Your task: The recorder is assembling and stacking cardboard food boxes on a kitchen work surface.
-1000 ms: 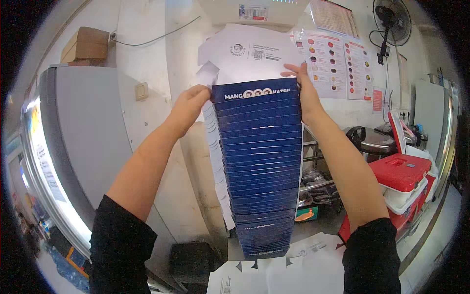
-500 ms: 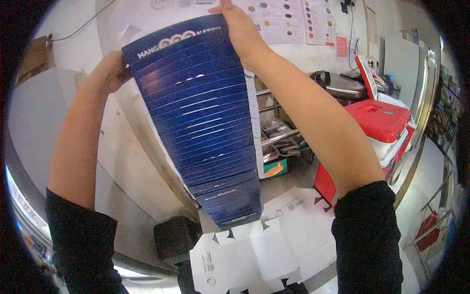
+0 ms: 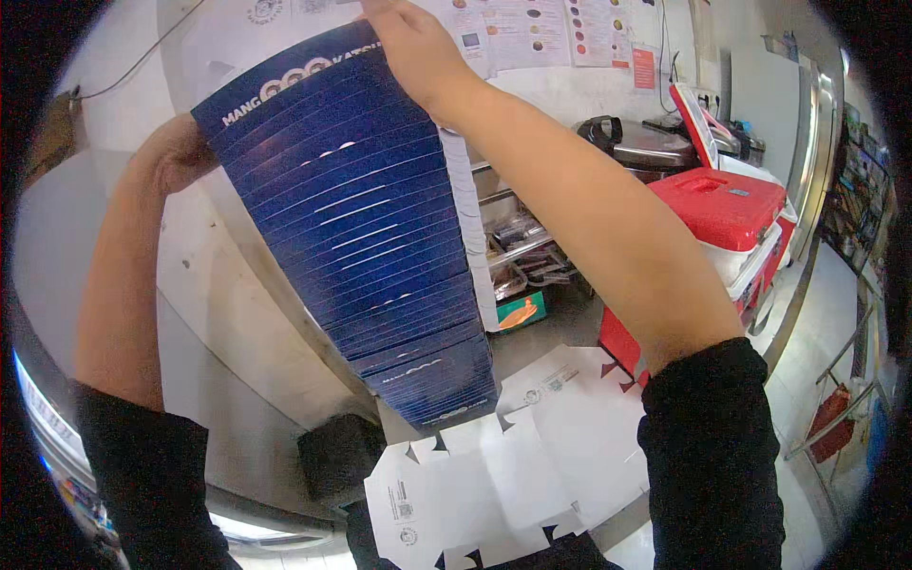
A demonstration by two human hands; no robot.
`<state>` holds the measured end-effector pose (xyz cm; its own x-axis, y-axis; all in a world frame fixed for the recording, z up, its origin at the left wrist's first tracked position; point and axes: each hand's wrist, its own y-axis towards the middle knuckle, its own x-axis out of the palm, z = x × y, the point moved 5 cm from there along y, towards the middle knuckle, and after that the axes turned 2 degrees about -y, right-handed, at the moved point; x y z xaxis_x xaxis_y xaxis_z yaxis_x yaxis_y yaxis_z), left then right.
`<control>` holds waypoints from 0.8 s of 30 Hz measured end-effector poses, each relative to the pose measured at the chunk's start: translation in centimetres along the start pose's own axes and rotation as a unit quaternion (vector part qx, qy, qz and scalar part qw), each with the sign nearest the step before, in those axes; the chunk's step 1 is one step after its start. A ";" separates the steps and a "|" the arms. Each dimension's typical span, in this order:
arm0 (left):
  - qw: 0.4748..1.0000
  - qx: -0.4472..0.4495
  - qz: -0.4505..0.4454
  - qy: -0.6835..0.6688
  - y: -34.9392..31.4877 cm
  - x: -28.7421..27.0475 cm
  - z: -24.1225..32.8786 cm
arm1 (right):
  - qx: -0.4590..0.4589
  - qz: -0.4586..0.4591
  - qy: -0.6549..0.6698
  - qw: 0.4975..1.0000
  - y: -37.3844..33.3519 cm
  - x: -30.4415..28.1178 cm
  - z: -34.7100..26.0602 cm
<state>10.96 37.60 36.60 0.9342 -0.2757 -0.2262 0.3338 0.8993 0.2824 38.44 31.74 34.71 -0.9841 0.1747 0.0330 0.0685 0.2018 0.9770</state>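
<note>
Reaching up with both arms. Holding left forearm [image 3: 122, 275] nearly upright, left hand [image 3: 180, 152] bent inward at wrist, fingertips hidden. Slanting right forearm [image 3: 579, 204] up leftward, right hand [image 3: 418, 57] higher, fingertips unclear.

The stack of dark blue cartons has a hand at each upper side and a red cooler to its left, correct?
No: the head view shows the red cooler to the right of the stack of dark blue cartons. The left hand and right hand are at its upper sides.
</note>
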 end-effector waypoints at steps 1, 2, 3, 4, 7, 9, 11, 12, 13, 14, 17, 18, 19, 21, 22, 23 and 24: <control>0.999 -0.012 0.024 0.020 0.3 -0.5 0.3 | -0.019 -0.002 0.008 1.000 0.0 0.1 -0.4; 0.998 -0.025 0.048 0.040 0.5 -0.9 0.3 | -0.018 -0.002 0.010 1.000 0.0 0.1 -0.6; 0.998 -0.026 0.049 0.041 0.6 -1.1 -0.1 | -0.010 0.000 -0.002 1.000 0.0 0.2 -0.8; 0.997 0.000 0.081 0.021 0.4 -0.4 -0.3 | -0.002 0.004 -0.016 1.000 -0.1 -0.1 -0.8; 0.996 0.039 0.067 -0.042 0.2 0.9 -0.7 | 0.005 0.011 -0.035 0.999 -0.3 -0.5 -0.8; 0.995 0.051 0.022 -0.086 0.3 1.8 -0.8 | 0.058 -0.013 -0.072 0.996 -0.7 -0.2 0.0; 0.994 0.022 -0.013 -0.105 -0.3 3.5 -0.6 | 0.111 -0.038 -0.109 0.987 -0.9 0.2 0.8; 0.994 0.021 -0.014 -0.105 -0.6 4.2 -0.6 | 0.108 -0.026 -0.108 0.988 -1.0 0.4 0.9; 0.988 0.002 -0.014 -0.154 -1.4 6.3 -0.9 | 0.107 -0.014 -0.113 0.988 -1.3 0.0 1.4; 0.980 -0.015 -0.011 -0.199 -2.0 7.4 -0.8 | 0.107 -0.013 -0.115 0.987 -1.3 0.0 1.7; 0.983 0.015 -0.025 -0.182 -1.3 6.6 -1.0 | -0.073 0.147 -0.140 0.976 -2.5 -1.7 -0.6; 0.983 0.014 -0.022 -0.182 -0.8 5.3 -1.9 | -0.077 0.149 -0.172 0.971 -4.7 -2.3 -1.6; 0.981 0.057 0.071 -0.171 -0.6 2.3 -2.8 | -0.083 0.150 -0.198 0.965 -7.0 -2.8 -3.8; 0.954 0.148 0.223 -0.133 -2.7 0.6 -3.4 | 0.027 0.046 -0.173 0.984 -12.2 -4.5 -7.4; 0.935 0.190 0.281 -0.107 -5.4 2.1 -5.1 | 0.063 -0.015 -0.168 0.984 -16.0 -5.7 -7.6; 0.929 0.231 0.287 -0.044 -8.4 2.7 -6.7 | 0.100 -0.102 -0.206 0.968 -19.6 -6.0 -9.0; 0.920 0.270 0.284 0.013 -11.3 4.2 -8.9 | 0.124 -0.162 -0.232 0.951 -23.5 -6.7 -10.0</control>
<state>10.01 29.30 24.15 0.9761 0.2020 0.0808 -0.1876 0.5939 0.7824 41.81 16.19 13.67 -0.7864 0.4590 -0.4135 -0.1328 0.5281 0.8387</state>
